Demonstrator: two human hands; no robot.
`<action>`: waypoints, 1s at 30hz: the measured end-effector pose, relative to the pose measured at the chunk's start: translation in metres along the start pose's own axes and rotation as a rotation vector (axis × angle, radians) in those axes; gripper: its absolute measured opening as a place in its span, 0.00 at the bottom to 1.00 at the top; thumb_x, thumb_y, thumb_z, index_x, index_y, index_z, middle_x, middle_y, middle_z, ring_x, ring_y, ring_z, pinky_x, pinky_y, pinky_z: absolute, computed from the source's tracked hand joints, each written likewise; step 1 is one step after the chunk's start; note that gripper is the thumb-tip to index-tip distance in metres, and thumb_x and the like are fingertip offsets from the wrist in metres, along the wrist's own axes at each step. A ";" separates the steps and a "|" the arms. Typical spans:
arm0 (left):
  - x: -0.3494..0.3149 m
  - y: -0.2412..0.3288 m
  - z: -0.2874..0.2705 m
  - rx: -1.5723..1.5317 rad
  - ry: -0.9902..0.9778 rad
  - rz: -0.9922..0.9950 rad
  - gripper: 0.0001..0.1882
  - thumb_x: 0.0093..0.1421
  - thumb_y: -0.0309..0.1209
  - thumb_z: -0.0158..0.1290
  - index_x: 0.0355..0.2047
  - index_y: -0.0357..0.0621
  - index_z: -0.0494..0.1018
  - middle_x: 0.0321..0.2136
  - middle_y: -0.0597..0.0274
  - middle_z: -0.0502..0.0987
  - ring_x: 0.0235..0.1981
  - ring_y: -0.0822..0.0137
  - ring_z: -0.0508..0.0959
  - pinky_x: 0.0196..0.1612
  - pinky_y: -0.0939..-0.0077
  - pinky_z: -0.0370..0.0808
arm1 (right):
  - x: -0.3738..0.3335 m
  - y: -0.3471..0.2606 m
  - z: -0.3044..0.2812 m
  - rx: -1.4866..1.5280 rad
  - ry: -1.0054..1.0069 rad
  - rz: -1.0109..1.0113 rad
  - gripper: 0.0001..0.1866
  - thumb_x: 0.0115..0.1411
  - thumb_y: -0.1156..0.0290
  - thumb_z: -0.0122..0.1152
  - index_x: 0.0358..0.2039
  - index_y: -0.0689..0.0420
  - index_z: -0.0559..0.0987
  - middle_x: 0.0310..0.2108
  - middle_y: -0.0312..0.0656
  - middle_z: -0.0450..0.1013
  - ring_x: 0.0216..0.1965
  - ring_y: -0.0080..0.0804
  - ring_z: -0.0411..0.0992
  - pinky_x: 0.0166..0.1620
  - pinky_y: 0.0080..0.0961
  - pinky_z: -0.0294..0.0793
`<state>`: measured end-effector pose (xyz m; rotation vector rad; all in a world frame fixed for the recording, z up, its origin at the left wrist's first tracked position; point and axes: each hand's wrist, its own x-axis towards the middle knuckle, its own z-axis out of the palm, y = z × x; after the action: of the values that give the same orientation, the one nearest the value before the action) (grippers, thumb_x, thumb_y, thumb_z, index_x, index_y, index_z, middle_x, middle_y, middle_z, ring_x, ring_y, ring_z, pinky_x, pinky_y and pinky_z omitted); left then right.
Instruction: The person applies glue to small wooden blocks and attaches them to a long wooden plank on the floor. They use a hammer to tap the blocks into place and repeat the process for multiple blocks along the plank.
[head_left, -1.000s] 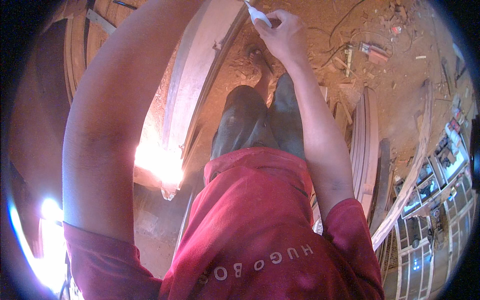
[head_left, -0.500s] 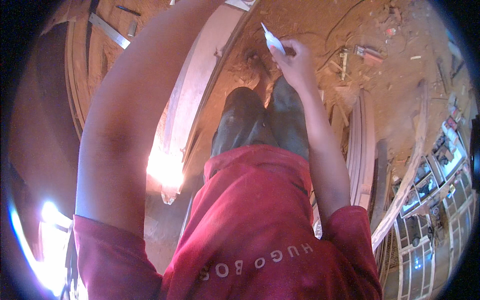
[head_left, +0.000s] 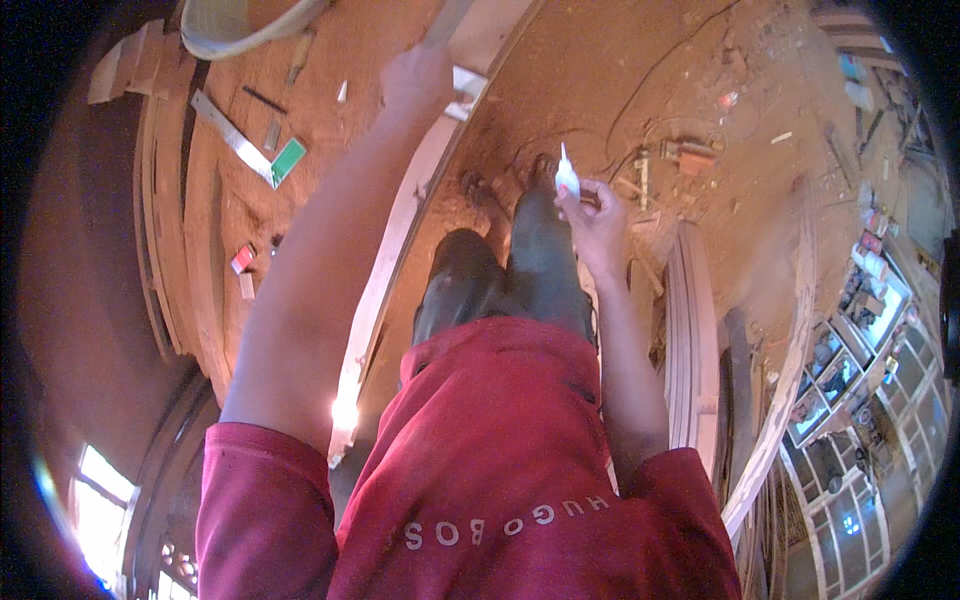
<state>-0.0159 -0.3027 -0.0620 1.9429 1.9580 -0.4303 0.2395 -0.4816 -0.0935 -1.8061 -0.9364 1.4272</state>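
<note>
My right hand pinches a small white squeeze bottle with a pointed nozzle turned upward, held in front of my knees. My left hand is reached far forward over a long pale wooden board. Its fingers are closed, and a thin greyish flat strip sticks out past them; blur hides what kind of strip it is. Beside that hand, a white patch shows on the board.
Left of the board, a try square with a green handle lies on the brown ground near a red box. A curved pale rim stands at the far left. Stacked planks, a cable and a gridded frame are on the right.
My left hand has come into view at the top, lower and further right than before. My right hand sits lower with the bottle still pinched. The whole view has shifted, revealing the try square's green handle.
</note>
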 end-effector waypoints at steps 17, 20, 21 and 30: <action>0.005 0.002 0.002 -0.079 -0.039 -0.148 0.28 0.44 0.49 0.74 0.33 0.38 0.81 0.38 0.45 0.83 0.41 0.46 0.84 0.43 0.55 0.81 | 0.159 -0.111 -0.027 -0.143 0.054 -0.280 0.14 0.61 0.68 0.70 0.41 0.64 0.80 0.37 0.44 0.82 0.34 0.26 0.80 0.38 0.25 0.79; 0.013 0.007 -0.001 -0.074 -0.096 -0.175 0.28 0.44 0.48 0.75 0.33 0.37 0.81 0.38 0.44 0.83 0.43 0.46 0.83 0.44 0.54 0.80 | 0.205 -0.136 -0.032 -0.172 0.035 -0.327 0.14 0.61 0.69 0.70 0.42 0.63 0.80 0.37 0.45 0.82 0.35 0.27 0.81 0.37 0.25 0.79; 0.017 0.010 -0.003 -0.067 -0.111 -0.174 0.27 0.44 0.48 0.75 0.33 0.37 0.81 0.38 0.44 0.83 0.43 0.46 0.83 0.45 0.54 0.80 | 0.220 -0.144 -0.036 -0.179 0.031 -0.328 0.14 0.61 0.69 0.70 0.42 0.63 0.80 0.37 0.45 0.82 0.35 0.28 0.81 0.37 0.25 0.80; 0.026 0.018 -0.002 -0.133 -0.289 -0.383 0.34 0.41 0.44 0.75 0.44 0.31 0.80 0.55 0.35 0.75 0.58 0.44 0.74 0.60 0.57 0.72 | 0.295 -0.215 -0.083 -0.196 -0.131 -0.264 0.15 0.61 0.69 0.69 0.44 0.64 0.77 0.37 0.46 0.81 0.35 0.30 0.82 0.38 0.25 0.81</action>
<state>0.0021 -0.2778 -0.0711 1.3382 2.0993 -0.6218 0.3358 -0.1225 -0.0513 -1.6635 -1.3700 1.3359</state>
